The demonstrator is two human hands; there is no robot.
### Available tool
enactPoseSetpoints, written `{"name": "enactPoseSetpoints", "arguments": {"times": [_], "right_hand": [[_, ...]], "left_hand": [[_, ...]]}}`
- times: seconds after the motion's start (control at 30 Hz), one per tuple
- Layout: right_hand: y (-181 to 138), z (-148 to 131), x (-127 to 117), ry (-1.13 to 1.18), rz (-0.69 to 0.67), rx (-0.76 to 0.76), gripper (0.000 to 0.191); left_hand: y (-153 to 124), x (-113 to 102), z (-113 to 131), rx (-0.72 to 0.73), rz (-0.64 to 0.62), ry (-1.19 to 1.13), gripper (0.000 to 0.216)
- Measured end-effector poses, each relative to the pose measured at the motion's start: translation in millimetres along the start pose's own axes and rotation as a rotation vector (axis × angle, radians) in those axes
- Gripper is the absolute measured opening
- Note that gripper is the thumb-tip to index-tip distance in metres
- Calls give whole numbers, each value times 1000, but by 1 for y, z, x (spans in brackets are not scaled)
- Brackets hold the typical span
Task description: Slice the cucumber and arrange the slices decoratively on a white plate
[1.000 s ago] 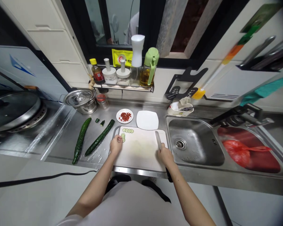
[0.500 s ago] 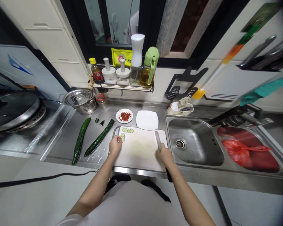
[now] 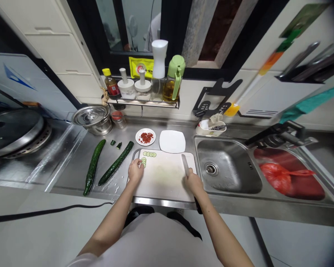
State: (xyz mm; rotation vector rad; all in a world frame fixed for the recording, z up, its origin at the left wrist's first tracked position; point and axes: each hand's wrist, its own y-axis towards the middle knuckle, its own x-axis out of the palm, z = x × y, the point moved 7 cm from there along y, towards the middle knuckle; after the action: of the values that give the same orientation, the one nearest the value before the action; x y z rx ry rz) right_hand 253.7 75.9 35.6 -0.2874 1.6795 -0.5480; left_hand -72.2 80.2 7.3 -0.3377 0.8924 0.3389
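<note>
With the middle of the cutting board [image 3: 164, 185] as the clock's centre and six o'clock at the person, the short run of overlapping cucumber slices [image 3: 143, 163] lies at ten, and a second row [image 3: 149, 154] at eleven. The left hand [image 3: 136, 171] is at nine to ten, fingers curled beside the shorter run; whether they pinch a slice I cannot tell. A careless nudge there could scatter the overlap or push slices off the board's edge. The right hand [image 3: 194, 182] wraps around the knife [image 3: 185, 165] at three, blade pointing towards twelve. The likeliest harm, I judge, is a nick: if the blade swings towards ten while those fingertips lie exposed, they are in its path. Its dark handle reaches past the board's edge near five, so a bumped forearm could twist it. The white square plate [image 3: 172, 141] sits close at twelve to one and could be knocked by the tip. Out at nine, two whole cucumbers [image 3: 116, 163] might roll if elbowed.
</note>
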Motion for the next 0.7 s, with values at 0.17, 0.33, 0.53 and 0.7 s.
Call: {"name": "enactPoseSetpoints", "arguments": {"times": [0.17, 0.33, 0.53, 0.7], "right_hand": [[-1, -1, -1, 1, -18, 1, 36], [-3, -2, -2, 23, -27, 1, 38], [-2, -1, -2, 22, -7, 3, 34], [-2, -1, -2, 24, 6, -5, 33]], "left_hand": [[10, 7, 26, 114, -18, 44, 23], [21, 26, 61, 239, -77, 154, 34], [31, 40, 82, 294, -143, 284, 31], [33, 41, 89, 340, -143, 305, 25]]}}
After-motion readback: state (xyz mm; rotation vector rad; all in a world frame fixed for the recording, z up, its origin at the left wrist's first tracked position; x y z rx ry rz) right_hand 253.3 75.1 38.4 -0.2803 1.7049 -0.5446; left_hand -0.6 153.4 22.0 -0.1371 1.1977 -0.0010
